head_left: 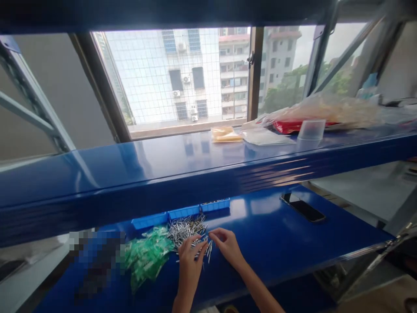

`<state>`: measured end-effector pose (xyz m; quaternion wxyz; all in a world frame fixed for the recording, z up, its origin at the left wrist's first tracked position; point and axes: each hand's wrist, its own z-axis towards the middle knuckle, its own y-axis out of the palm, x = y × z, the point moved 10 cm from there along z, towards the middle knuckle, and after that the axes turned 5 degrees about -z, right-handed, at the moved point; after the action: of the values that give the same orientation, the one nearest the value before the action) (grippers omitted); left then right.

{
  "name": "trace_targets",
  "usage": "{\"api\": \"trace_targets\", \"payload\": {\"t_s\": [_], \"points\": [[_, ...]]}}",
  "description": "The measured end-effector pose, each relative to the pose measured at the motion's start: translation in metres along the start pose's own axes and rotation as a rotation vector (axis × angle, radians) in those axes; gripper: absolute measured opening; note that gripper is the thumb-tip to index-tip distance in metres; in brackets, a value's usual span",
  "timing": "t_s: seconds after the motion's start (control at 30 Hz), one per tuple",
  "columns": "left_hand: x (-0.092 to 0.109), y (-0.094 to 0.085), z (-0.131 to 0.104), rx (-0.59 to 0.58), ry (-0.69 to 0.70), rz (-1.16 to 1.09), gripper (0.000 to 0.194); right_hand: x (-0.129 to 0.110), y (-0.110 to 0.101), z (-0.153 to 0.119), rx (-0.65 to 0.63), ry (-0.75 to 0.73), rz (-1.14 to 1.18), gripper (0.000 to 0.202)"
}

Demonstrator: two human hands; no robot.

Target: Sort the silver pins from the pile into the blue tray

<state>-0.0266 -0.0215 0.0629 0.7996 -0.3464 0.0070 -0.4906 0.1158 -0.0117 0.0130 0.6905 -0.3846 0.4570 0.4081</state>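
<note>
A loose pile of thin metal pins (184, 229) lies on the lower blue shelf (260, 234). Over the pile's near right side is my left hand (192, 252), its thumb and fingers pinched together on something too small to make out. My right hand (224, 243) is just to the right, also with thumb and forefinger closed at the pile's right edge; what they hold is too small to tell. Green plastic packets (148, 254) are heaped left of the pins.
Blue bins (184, 212) stand behind the pins, partly under the upper shelf (163, 165). A phone (304, 208) lies at the right. The upper shelf bears plastic bags (339, 111) and a clear cup (311, 130). A blurred patch covers the lower left.
</note>
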Motion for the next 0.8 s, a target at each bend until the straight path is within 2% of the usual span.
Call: {"api": "trace_targets", "payload": {"t_s": [0.1, 0.2, 0.4, 0.6, 0.7, 0.8], "points": [[-0.007, -0.002, -0.003, 0.012, -0.007, -0.008, 0.014, -0.005, 0.006, -0.003, -0.008, 0.001, 0.009, 0.027], [-0.009, -0.011, -0.008, 0.067, 0.015, -0.016, 0.02, -0.006, 0.009, -0.006, 0.0, 0.015, 0.024, 0.026], [-0.012, -0.021, -0.011, 0.096, 0.011, -0.075, 0.016, -0.005, 0.012, -0.01, -0.022, 0.032, 0.016, 0.025], [-0.004, -0.015, -0.007, 0.059, 0.001, -0.1, 0.01, -0.015, 0.011, -0.014, -0.044, -0.016, 0.005, 0.018], [-0.003, -0.007, -0.007, -0.014, -0.064, -0.086, 0.013, -0.018, 0.009, -0.014, -0.039, -0.047, -0.033, 0.017], [-0.004, -0.008, -0.006, -0.014, -0.127, -0.119, 0.013, -0.013, 0.002, -0.013, 0.005, -0.018, -0.062, 0.022]]}}
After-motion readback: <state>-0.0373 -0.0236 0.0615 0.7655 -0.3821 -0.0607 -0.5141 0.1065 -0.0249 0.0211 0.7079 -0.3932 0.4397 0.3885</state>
